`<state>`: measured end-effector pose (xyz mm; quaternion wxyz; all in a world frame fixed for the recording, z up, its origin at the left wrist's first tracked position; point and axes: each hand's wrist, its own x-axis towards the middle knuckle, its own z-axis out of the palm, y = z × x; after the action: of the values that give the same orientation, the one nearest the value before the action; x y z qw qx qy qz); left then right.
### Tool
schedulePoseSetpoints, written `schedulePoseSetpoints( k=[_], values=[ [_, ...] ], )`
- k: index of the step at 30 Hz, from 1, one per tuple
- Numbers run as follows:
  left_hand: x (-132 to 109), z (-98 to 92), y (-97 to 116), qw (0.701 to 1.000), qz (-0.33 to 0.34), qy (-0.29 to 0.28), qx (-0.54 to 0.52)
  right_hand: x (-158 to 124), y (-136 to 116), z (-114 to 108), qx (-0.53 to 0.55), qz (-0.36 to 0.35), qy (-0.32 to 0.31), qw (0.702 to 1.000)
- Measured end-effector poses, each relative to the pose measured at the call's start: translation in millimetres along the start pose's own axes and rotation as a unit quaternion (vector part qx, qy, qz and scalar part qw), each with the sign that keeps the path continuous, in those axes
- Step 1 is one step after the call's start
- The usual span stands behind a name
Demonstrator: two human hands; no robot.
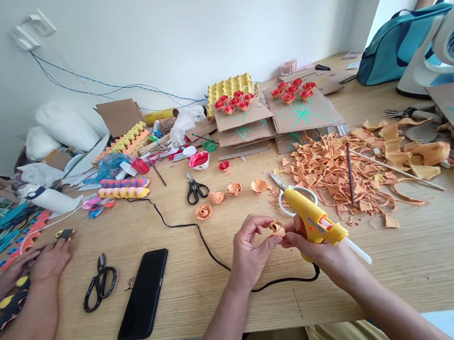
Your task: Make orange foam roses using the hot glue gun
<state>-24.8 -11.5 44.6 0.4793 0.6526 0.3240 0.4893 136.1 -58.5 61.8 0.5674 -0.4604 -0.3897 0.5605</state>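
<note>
No lettering legible anywhere, yellow glue gun [306, 212] included.

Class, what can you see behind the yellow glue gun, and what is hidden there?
Behind the yellow glue gun, part of a white ring shows, with orange scraps farther back on the wooden table. The gun covers the rest of the ring and whatever lies directly behind it.

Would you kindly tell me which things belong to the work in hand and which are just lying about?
Likely belonging:
- yellow glue gun
- held flower piece
- loose orange flowers

Likely lying about:
- black phone
- teal bag
- white fan
</note>
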Motion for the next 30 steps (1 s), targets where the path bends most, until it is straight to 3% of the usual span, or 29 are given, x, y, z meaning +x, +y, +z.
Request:
schedulePoseSetpoints(
  k=[3, 6, 11, 13, 16, 18, 20, 25, 30],
  values=[
    [-1, -0.3, -2, 0.999, -0.023, 0.02, -0.011, -1, 6, -3, -0.027, -0.014, -0.012, 0.999],
    [-1, -0.3, -5, 0.996, -0.056, 0.053, -0.044, -4, 12, -22, -0.018, -0.038, 0.006, 0.999],
    [0, 0.9, -4, 0.984, -0.08, 0.113, -0.116, -5, 11, -72, 0.059, -0.076, 0.211, 0.973],
    [3, -1.1, -3, 0.975, -0.081, 0.159, -0.129, -6, 8, -87, 0.065, -0.087, 0.265, 0.958],
    [8, -7.2, -4, 0.955, -0.059, 0.257, -0.135, -6, 4, -93, 0.051, -0.085, 0.272, 0.957],
    [10, -10.3, -4, 0.947, -0.041, 0.292, -0.129, -5, 3, -87, 0.025, -0.084, 0.255, 0.963],
    [9, -10.0, -4, 0.956, -0.031, 0.271, -0.112, -3, 0, -77, -0.002, -0.081, 0.232, 0.969],
    [-3, 0.1, 0, 0.992, 0.028, 0.122, -0.021, 5, -5, -46, -0.014, -0.065, 0.123, 0.99],
    [-7, 1.9, 4, 0.984, 0.125, 0.053, 0.116, 2, 5, -19, -0.027, -0.036, 0.023, 0.999]
  ],
)
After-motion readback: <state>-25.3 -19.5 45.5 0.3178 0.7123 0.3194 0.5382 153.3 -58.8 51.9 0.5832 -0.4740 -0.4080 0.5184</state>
